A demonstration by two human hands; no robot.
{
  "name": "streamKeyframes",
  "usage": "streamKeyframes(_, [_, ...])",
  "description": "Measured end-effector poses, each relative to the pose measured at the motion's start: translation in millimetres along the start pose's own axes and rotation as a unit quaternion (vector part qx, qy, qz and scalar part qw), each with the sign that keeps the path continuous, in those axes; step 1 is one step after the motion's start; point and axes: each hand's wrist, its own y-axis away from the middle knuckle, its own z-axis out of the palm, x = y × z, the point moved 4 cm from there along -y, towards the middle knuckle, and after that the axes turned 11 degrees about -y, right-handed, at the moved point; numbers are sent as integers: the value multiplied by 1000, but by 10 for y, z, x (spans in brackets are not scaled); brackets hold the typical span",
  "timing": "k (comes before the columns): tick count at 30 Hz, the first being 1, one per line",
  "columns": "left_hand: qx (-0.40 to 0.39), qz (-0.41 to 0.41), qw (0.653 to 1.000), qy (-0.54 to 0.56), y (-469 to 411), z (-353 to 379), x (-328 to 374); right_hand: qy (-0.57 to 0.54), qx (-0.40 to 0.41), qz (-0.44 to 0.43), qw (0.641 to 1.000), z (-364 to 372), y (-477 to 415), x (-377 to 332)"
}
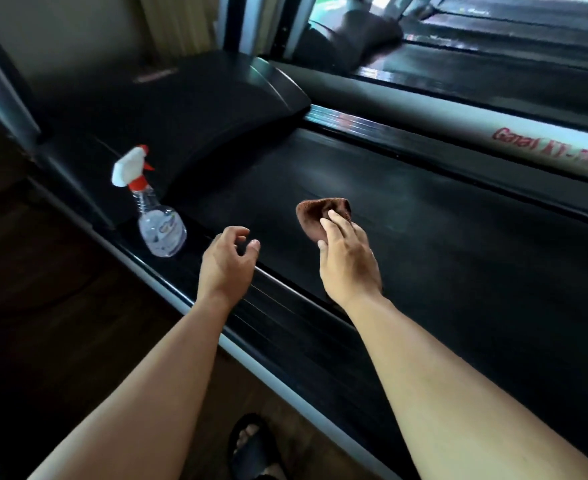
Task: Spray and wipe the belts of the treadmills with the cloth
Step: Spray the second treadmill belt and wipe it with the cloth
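Bottle (157,216) just beyond my empty, slack left grip (228,261) may topple if bumped while my flat-fingered right grip (349,259) presses cloth (315,211) onto belt (458,258).

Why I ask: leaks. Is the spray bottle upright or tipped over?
Upright: the spray bottle stands on its base on the side rail, nozzle uppermost.
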Motion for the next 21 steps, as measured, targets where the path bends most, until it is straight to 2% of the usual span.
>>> streamKeyframes(6, [104,-110,987,49,-477,-546,-656,-24,-9,-21,999,370,-292,-424])
streamKeyframes(14, [167,-139,975,53,-1023,-919,-1232,-37,-33,-45,998,865,-550,-836])
streamKeyframes(17, [140,-154,973,96,-1171,-904,-1340,-38,-37,-51,997,988,-618,-924])
streamKeyframes(21, [57,-136,968,204,-1402,-819,-1427,-35,-46,-52,997,1093,-701,-986])
